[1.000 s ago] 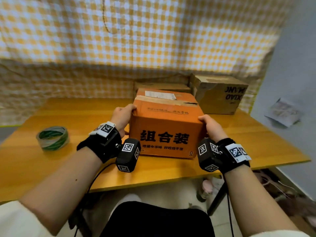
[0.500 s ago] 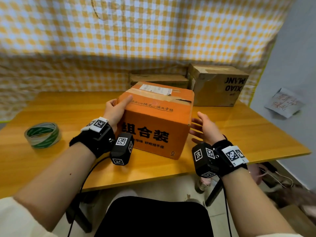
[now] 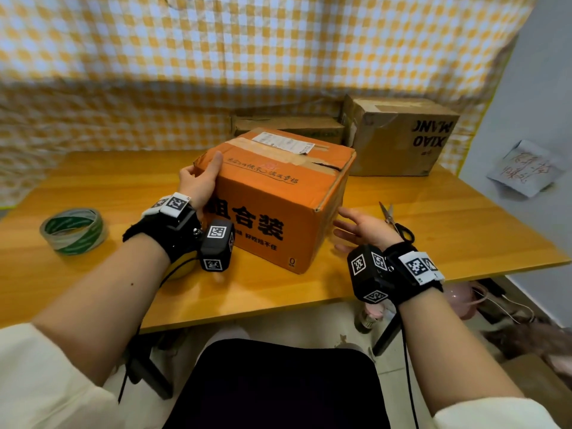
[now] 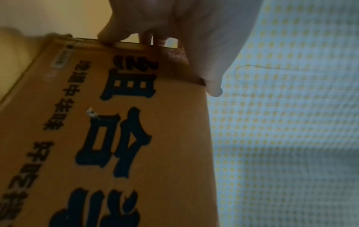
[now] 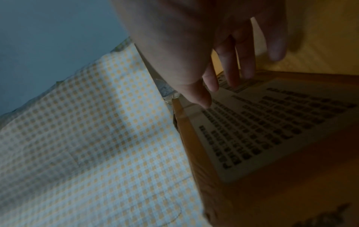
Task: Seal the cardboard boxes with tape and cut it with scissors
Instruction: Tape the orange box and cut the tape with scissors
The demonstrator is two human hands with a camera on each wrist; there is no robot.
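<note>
You are gripping the orange box (image 3: 278,193) near the desk's (image 3: 433,230) front edge with your left hand (image 3: 198,184) only; your right hand (image 3: 362,230) is hovering open beside it. One-sided pressure risks skewing it toward the scissors (image 3: 394,222); the tape roll (image 3: 74,230) is lying near the left edge.

Bright head view; dim, blurred wrist views

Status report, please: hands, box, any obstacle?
Left hand grips orange box corner. Right hand open, beside box. Tape roll, scissors untouched on table. No obstacle.
</note>
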